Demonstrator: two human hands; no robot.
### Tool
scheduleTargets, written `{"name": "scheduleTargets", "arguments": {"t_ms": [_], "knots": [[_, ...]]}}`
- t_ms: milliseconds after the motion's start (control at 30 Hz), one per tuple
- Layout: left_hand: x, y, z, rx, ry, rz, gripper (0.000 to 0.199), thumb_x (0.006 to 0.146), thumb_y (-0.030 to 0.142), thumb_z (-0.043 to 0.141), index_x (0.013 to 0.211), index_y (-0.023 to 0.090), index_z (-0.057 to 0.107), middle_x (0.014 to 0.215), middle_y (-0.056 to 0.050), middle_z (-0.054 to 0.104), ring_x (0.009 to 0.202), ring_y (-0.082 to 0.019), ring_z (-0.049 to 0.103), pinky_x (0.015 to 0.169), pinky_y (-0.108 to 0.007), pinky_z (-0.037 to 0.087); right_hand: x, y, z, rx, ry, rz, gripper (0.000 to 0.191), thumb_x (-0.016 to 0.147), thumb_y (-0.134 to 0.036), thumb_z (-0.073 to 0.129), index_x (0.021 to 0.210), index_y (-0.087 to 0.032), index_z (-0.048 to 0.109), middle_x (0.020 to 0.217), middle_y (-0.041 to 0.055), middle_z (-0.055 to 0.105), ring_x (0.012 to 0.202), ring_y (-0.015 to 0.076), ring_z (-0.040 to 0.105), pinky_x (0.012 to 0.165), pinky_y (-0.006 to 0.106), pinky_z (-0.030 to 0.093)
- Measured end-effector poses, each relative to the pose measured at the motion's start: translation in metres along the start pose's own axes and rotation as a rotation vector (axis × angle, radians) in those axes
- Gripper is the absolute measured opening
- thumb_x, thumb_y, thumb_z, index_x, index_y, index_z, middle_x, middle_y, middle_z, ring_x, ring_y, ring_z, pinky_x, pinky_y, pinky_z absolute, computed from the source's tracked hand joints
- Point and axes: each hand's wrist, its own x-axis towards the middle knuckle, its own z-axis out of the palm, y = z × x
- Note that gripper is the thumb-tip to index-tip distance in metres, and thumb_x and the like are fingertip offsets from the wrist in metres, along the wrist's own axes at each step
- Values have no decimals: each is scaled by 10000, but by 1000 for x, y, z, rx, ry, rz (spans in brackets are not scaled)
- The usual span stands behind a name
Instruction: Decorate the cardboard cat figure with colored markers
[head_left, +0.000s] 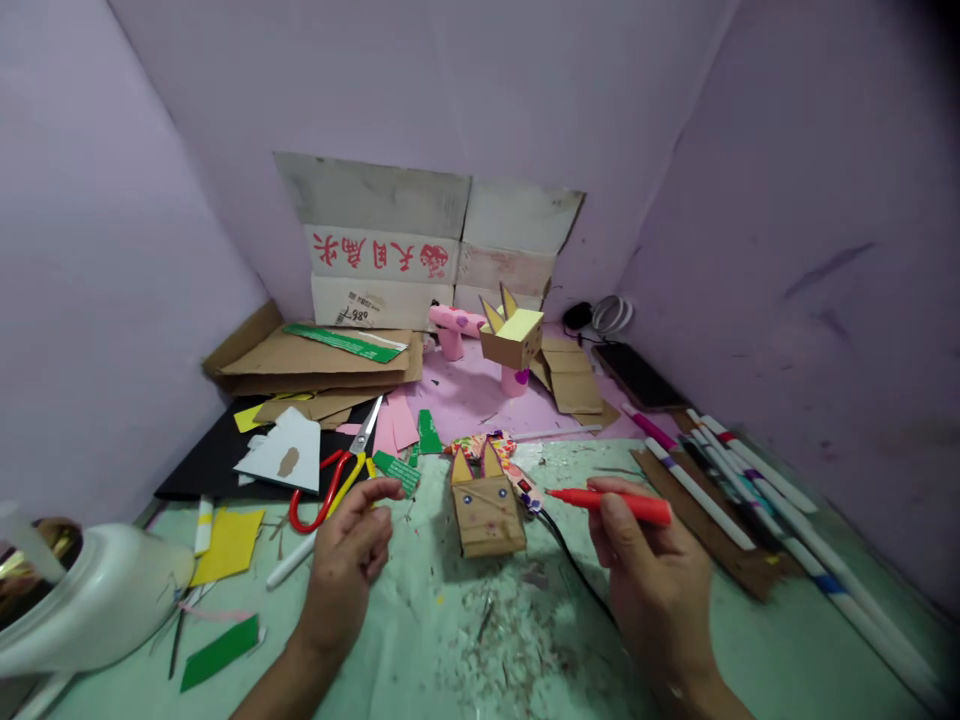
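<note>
A small cardboard box [491, 530] with two pointed ears and drawn eyes, like an animal head, stands on the green table between my hands. To its right, my right hand [652, 570] grips a red marker [615, 503] between thumb and fingers, its tip pointing left toward the box. My left hand [349, 560] hovers left of the box, apart from it. Its index finger is stretched out, the other fingers are loosely curled, and I see nothing in it. Red-handled scissors [330, 480] lie just beyond the left hand, with a white marker [292, 560] beside it.
Several markers [709, 500] lie on a cardboard strip at right, near a phone [637, 375]. Behind stands another eared box [512, 343] on a pink tube. Cardboard pieces [330, 370] and paper scraps crowd the left, with a white container [112, 600] at the edge.
</note>
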Motion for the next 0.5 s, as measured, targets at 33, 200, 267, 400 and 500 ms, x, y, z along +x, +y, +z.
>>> {"name": "scheduleTargets", "arguments": {"t_ms": [33, 200, 267, 400, 500], "knots": [[0, 0, 1, 51, -33, 10, 424, 763, 430, 618, 1089, 166, 560, 578, 80, 338, 486, -87, 245, 446, -196, 196, 0, -1, 2, 13, -11, 19, 229, 890, -375, 622, 923, -160, 694, 570, -6, 583, 427, 115, 493, 377, 221, 404], [-2, -9, 19, 445, -230, 106, 775, 650, 262, 690, 1361, 165, 398, 743, 24, 540, 662, -173, 526, 649, -293, 466, -2, -12, 9, 15, -102, -4, 148, 829, -325, 663, 826, -180, 690, 569, -11, 613, 425, 119, 534, 379, 210, 428], [-1, -15, 27, 425, -269, 140, 791, 643, 233, 701, 1365, 178, 386, 1126, -99, 576, 966, -259, 598, 787, -363, 523, -3, -14, 11, -25, -161, -71, 93, 822, -277, 658, 816, -193, 696, 613, -3, 655, 477, 135, 591, 427, 217, 479], [1, -23, 35, 322, -301, 174, 709, 660, 149, 676, 1317, 213, 419, 1427, -125, 402, 1319, -314, 428, 989, -422, 479, -5, -13, 15, -70, -242, -233, 68, 838, -213, 631, 842, -204, 698, 758, 19, 728, 664, 170, 697, 601, 236, 573], [2, -23, 36, 287, -305, 128, 662, 663, 134, 673, 1281, 209, 448, 1398, -130, 448, 1285, -313, 475, 970, -435, 499, -6, -11, 18, -98, -291, -293, 84, 847, -182, 627, 870, -211, 703, 787, 11, 738, 701, 160, 709, 640, 220, 575]]}}
